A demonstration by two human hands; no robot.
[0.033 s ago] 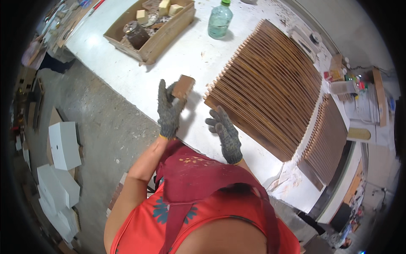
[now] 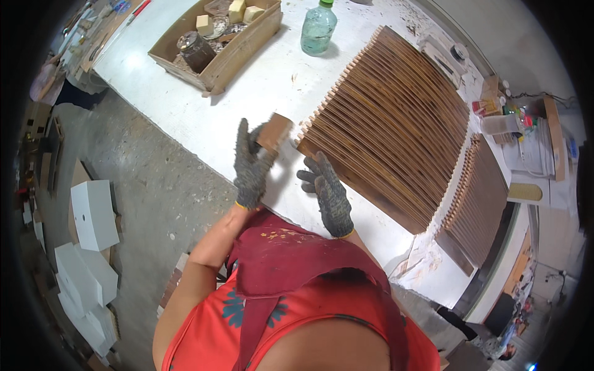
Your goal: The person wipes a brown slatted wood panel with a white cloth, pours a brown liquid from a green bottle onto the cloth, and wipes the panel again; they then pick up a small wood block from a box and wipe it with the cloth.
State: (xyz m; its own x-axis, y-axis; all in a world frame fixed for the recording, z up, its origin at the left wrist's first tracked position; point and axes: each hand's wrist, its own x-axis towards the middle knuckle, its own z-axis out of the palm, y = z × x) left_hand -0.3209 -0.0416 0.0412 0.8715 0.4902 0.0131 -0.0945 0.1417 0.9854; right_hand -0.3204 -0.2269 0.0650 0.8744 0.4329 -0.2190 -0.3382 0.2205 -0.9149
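My left hand (image 2: 250, 170), in a grey knitted glove, grips a small brown rectangular block (image 2: 275, 131) between thumb and fingers. It holds the block above the white table, just left of a row of dark brown wooden slats (image 2: 387, 130) with pale pegs along their left ends. My right hand (image 2: 328, 195), gloved the same way, is open, its fingers loosely apart. Its fingertips are at the near left corner of the slats; whether they touch the wood I cannot tell.
On the white table (image 2: 179, 120) stand a wooden tray (image 2: 238, 68) with a dark jar (image 2: 196, 52) and pale blocks, and a clear green-capped bottle (image 2: 319, 29). A second slat stack (image 2: 476, 204) lies right. White panels (image 2: 94, 214) lie over the floor at left.
My left hand has shifted slightly right with the block, bringing it closer to the slats' left corner. My right hand has barely moved.
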